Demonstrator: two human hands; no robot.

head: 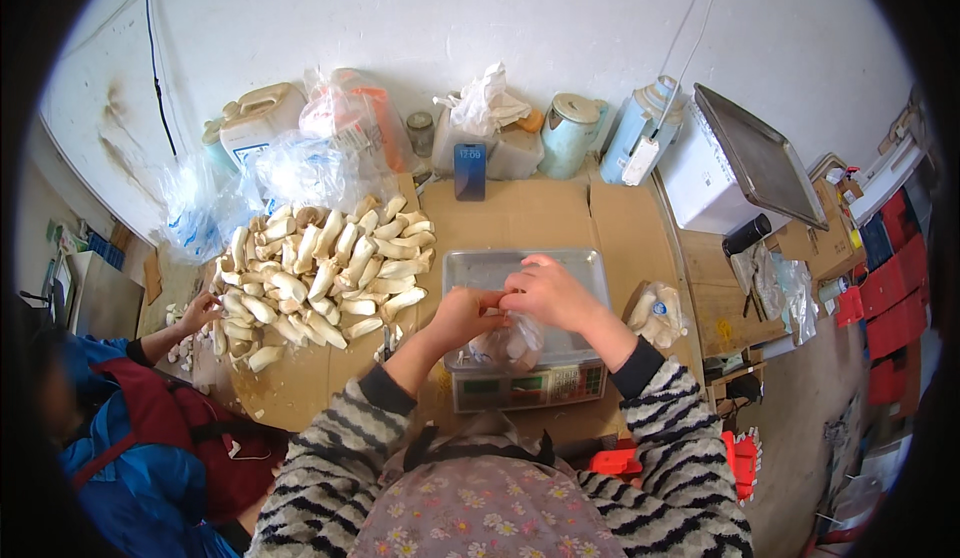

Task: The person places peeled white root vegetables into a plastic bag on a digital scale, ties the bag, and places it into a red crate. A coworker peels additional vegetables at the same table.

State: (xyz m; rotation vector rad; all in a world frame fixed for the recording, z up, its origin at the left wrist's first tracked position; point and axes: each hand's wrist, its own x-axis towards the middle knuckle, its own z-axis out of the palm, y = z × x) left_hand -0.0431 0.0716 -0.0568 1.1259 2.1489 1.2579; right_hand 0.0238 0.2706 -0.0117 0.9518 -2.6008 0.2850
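Observation:
My left hand [466, 318] and my right hand [551, 293] meet over a clear plastic tray [581, 265] on a digital weighing scale [529, 390]. Both hands pinch the gathered top of a clear plastic bag [514, 344] with pale mushroom pieces inside. The bag rests at the tray's near side. To the left lies a large heap of king oyster mushrooms [322, 265] on the cardboard. A filled bag of mushrooms [656, 315] with a round blue mark lies right of the scale.
A co-worker's hand [201, 312] reaches the heap's left edge. Plastic bags [315, 171], a phone [470, 171], a green kettle [571, 134] and a blue thermos [637, 130] stand along the wall. At the right, a metal tray [765, 156] leans on a white box [694, 175].

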